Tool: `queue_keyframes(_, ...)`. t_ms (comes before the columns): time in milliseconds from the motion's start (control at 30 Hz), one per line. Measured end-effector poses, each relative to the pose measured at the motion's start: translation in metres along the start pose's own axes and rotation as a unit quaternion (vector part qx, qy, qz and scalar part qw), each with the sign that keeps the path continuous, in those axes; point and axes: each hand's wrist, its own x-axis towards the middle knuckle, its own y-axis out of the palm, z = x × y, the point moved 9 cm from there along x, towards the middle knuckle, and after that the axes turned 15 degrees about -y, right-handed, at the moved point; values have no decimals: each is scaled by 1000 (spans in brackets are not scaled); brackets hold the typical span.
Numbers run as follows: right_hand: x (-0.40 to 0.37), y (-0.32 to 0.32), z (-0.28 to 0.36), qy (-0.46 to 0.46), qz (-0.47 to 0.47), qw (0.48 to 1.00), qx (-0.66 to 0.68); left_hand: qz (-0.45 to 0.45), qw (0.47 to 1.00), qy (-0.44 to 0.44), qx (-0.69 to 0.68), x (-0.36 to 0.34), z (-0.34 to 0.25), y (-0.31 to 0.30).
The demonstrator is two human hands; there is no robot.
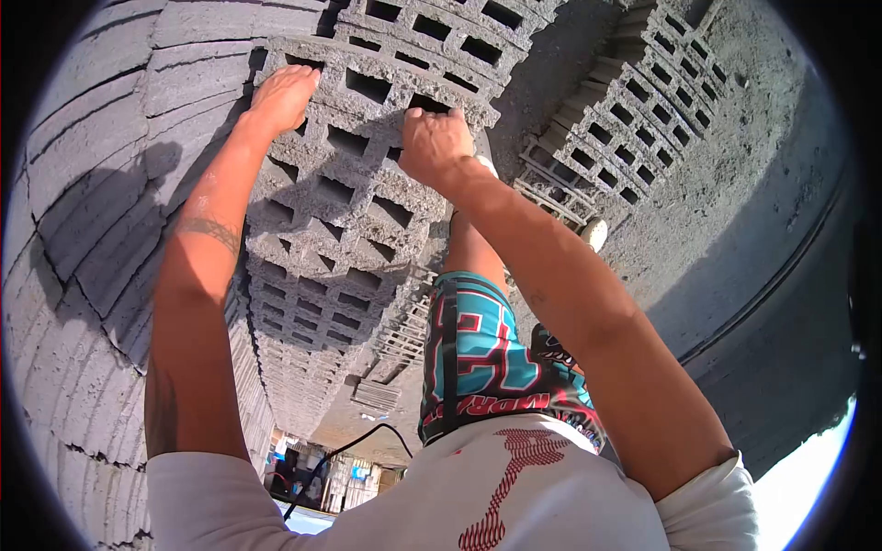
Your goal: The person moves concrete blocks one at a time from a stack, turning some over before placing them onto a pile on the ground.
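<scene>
A grey hollow concrete block [401, 95] lies at the top of a stack in the upper middle of the head view, its rectangular holes facing me. My left hand [283, 97] is closed at the block's left end, with the fingertips curled into a hole. At its right end my right hand [435, 145] is also closed, the fingers hooked into another hole. Both arms reach forward. Below the hands, more hollow blocks [363, 197] are piled in layers. Whether the held block touches the ones under it cannot be made out.
A tall wall of stacked blocks [87, 193] rises on the left. Another pile of hollow blocks [634, 124] stands to the right on gravelly ground [735, 165]. A wooden pallet [556, 188] sits near my feet. A dark, curved-edged surface [781, 340] lies at far right.
</scene>
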Motion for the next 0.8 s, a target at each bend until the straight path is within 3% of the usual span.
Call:
queue_keyframes(67, -33, -17, 9, -43, -132, 989, 42, 4, 998, -34, 44, -3, -8, -10)
queue_keyframes(133, -88, -22, 19, -99, -167, 976, 97, 15, 994, -70, 80, -11, -22, -17)
queue_keyframes(200, -155, -10, 9, -99, -124, 969, 190, 4, 983, -178, 45, -24, -20, -29)
queue_keyframes(267, -214, 57, -26, -65, -104, 955, 269, -7, 978, -209, 14, -35, -29, -25)
queue_keyframes(333, -285, 121, -82, 52, -65, 947, 311, -62, 923, -323, -198, -56, -42, -37)
queue_keyframes(400, -374, 196, -153, 196, -63, 924, 324, -105, 868, -403, -269, -89, -76, -36)
queue_keyframes(433, -421, 237, -190, 223, -65, 917, 325, -142, 852, -416, -286, -105, -103, -31)
queue_keyframes(467, -484, 258, -222, 378, -60, 837, 391, -171, 833, -420, -316, -125, -138, -32)
queue_keyframes(500, -540, 301, -265, 350, -146, 859, 343, -203, 827, -414, -322, -142, -174, -25)
queue_keyframes(533, -593, 343, -291, 379, -357, 629, 578, -164, 820, -435, -333, -161, -219, -28)
queue_keyframes(600, -673, 323, -316, 467, -337, 572, 584, -84, 819, -439, -360, -192, -306, 8)
queue_keyframes(667, -733, 320, -335, 421, -329, 675, 509, 7, 822, -372, -431, -226, -397, 26)
queue_keyframes(700, -756, 315, -335, 412, -338, 677, 507, 46, 827, -358, -432, -247, -446, 19)
queue_keyframes(767, -800, 316, -327, 459, -268, 670, 519, 51, 843, -243, -477, -248, -511, 91)
queue_keyframes(800, -816, 318, -325, 453, -277, 671, 518, 51, 830, -301, -467, -258, -509, 70)
